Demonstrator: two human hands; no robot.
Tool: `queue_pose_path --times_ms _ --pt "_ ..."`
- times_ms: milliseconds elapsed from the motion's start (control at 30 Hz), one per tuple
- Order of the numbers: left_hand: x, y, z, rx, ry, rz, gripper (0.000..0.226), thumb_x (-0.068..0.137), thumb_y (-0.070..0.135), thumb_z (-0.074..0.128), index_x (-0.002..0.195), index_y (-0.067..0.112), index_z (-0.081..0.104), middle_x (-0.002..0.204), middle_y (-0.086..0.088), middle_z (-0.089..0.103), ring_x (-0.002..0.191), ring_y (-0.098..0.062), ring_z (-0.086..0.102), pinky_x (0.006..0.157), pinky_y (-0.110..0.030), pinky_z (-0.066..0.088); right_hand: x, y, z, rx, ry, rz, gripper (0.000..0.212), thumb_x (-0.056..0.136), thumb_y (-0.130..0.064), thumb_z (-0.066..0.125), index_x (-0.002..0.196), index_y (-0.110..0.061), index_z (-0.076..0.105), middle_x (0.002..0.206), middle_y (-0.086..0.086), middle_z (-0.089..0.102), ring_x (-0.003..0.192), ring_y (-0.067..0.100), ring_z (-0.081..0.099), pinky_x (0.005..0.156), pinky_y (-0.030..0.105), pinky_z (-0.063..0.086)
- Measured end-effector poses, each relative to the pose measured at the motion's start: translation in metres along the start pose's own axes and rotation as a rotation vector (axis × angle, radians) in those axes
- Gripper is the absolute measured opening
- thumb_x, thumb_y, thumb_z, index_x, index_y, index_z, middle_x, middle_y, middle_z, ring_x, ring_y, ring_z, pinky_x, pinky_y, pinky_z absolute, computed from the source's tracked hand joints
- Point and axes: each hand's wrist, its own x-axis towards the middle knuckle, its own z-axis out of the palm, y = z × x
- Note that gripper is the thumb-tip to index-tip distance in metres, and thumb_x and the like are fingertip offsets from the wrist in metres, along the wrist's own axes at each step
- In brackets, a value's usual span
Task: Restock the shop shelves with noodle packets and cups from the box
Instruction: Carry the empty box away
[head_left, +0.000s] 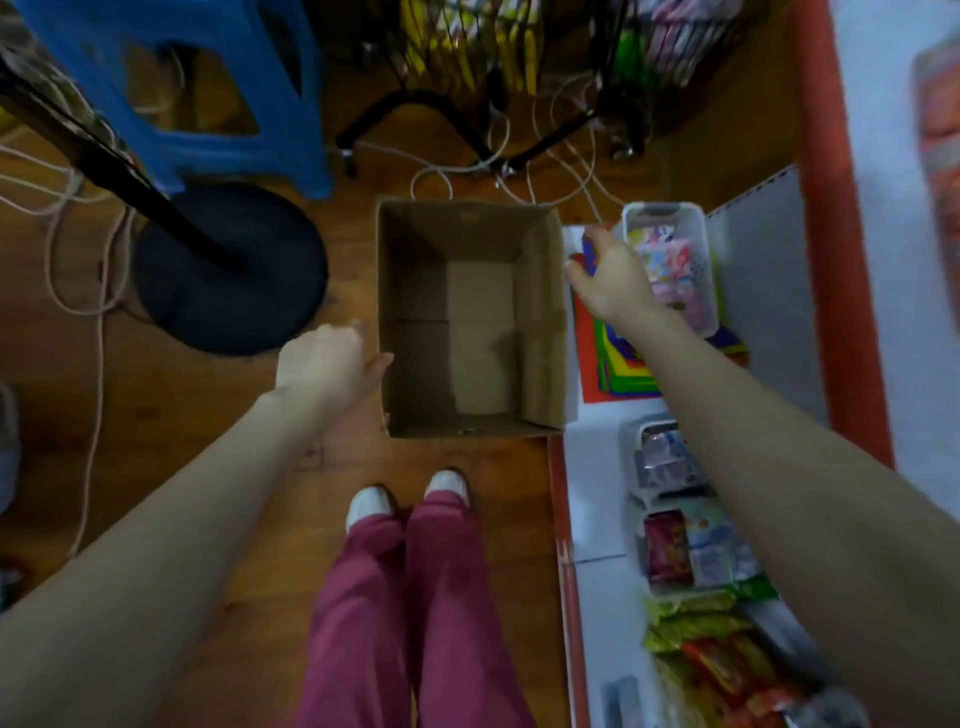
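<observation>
The cardboard box (540, 322) stands open on the wooden floor and nothing shows inside it. My left hand (324, 361) hangs beside its left wall, fingers loosely curled and holding nothing, thumb at the cardboard edge. My right hand (610, 283) reaches over the far end of the white shelf (597, 493) and grips a dark blue packet (589, 248) by its top. Flat coloured packets (621, 374) lie stacked under that hand. Green and red noodle packets (691, 631) lie near the shelf's close end.
A white basket (667, 212) of pink packets sits just right of my right hand, and two more tubs (670, 540) sit nearer. A blue stool (171, 78), a black round stand base (228, 270) and loose cables (519, 171) crowd the floor beyond the box. My feet (410, 499) stand below it.
</observation>
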Motion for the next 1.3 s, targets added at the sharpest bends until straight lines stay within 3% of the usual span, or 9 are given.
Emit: queue_pose_path --times_ms 133,267,367,467,633,833,1000,1200,1300 --pt "0.040 0.000 0.070 -0.050 -0.067 -0.078 0.045 0.093 0.042 0.046 0.122 0.007 0.045 0.095 -0.013 0.061 0.085 -0.029 0.061 0.062 -0.034 0.046 0.038 0.048 0.067 0.047 -0.006 0.098 0.048 0.094 -0.024 0.049 0.137 -0.009 0.035 0.131 0.016 0.049 0.121 0.029 0.048 0.090 0.032 0.040" --pt "0.080 -0.005 0.139 -0.059 -0.123 -0.132 0.059 0.093 0.043 0.046 0.137 0.007 0.031 0.103 -0.014 0.062 0.087 -0.027 0.061 0.057 -0.032 0.041 0.078 0.092 0.119 0.084 0.017 0.182 0.055 0.094 -0.025 0.050 0.142 -0.012 0.027 0.138 0.012 0.044 0.126 0.026 0.044 0.091 0.029 0.037" --pt "0.103 -0.006 0.182 -0.077 -0.126 -0.180 0.069 0.093 0.045 0.046 0.144 0.008 0.019 0.107 -0.015 0.061 0.089 -0.027 0.063 0.060 -0.033 0.049 0.105 0.122 0.147 0.124 0.041 0.218 0.059 0.092 -0.029 0.053 0.142 -0.014 0.026 0.136 0.010 0.046 0.125 0.026 0.046 0.094 0.031 0.039" --pt "0.119 -0.004 0.209 -0.095 -0.136 -0.203 0.073 0.093 0.043 0.047 0.147 0.008 0.012 0.112 -0.017 0.061 0.092 -0.028 0.064 0.064 -0.035 0.051 0.122 0.144 0.169 0.152 0.046 0.259 0.067 0.089 -0.031 0.056 0.144 -0.015 0.022 0.142 0.011 0.041 0.130 0.028 0.041 0.104 0.040 0.037" --pt "0.129 -0.001 0.233 -0.175 -0.079 -0.234 0.080 0.092 0.035 0.052 0.147 0.006 0.001 0.107 -0.020 0.061 0.090 -0.031 0.064 0.068 -0.039 0.054 0.135 0.160 0.196 0.178 0.041 0.273 0.071 0.091 -0.028 0.053 0.147 -0.016 0.012 0.147 0.011 0.034 0.134 0.028 0.035 0.109 0.042 0.033" --pt "0.129 -0.001 0.239 -0.292 -0.033 -0.232 0.070 0.096 0.015 0.045 0.147 0.002 -0.001 0.112 -0.023 0.059 0.098 -0.035 0.060 0.078 -0.041 0.050 0.135 0.159 0.209 0.190 0.114 0.273 0.065 0.094 -0.013 0.046 0.148 -0.022 0.011 0.151 0.008 0.029 0.138 0.025 0.029 0.112 0.040 0.026" --pt "0.119 -0.007 0.224 -0.322 0.012 -0.211 0.058 0.095 0.009 0.045 0.143 -0.001 0.014 0.107 -0.025 0.061 0.093 -0.039 0.061 0.074 -0.044 0.048 0.127 0.150 0.197 0.246 0.108 0.226 0.058 0.095 -0.011 0.045 0.146 -0.022 0.021 0.146 0.007 0.038 0.134 0.023 0.036 0.110 0.038 0.032" --pt "0.080 -0.014 0.152 -0.337 0.077 -0.194 0.051 0.093 0.009 0.047 0.138 0.000 0.025 0.101 -0.027 0.061 0.086 -0.045 0.060 0.070 -0.049 0.047 0.095 0.118 0.141 0.285 0.124 0.189 0.049 0.093 -0.012 0.046 0.141 -0.019 0.033 0.136 0.005 0.049 0.125 0.021 0.046 0.099 0.026 0.035" --pt "0.054 -0.014 0.102 -0.385 0.131 -0.177 0.048 0.092 0.008 0.046 0.136 0.001 0.028 0.100 -0.027 0.060 0.084 -0.046 0.059 0.071 -0.051 0.048 0.070 0.097 0.100 0.271 0.160 0.133 0.044 0.093 -0.012 0.046 0.136 -0.015 0.039 0.131 0.007 0.053 0.120 0.023 0.050 0.099 0.029 0.039"
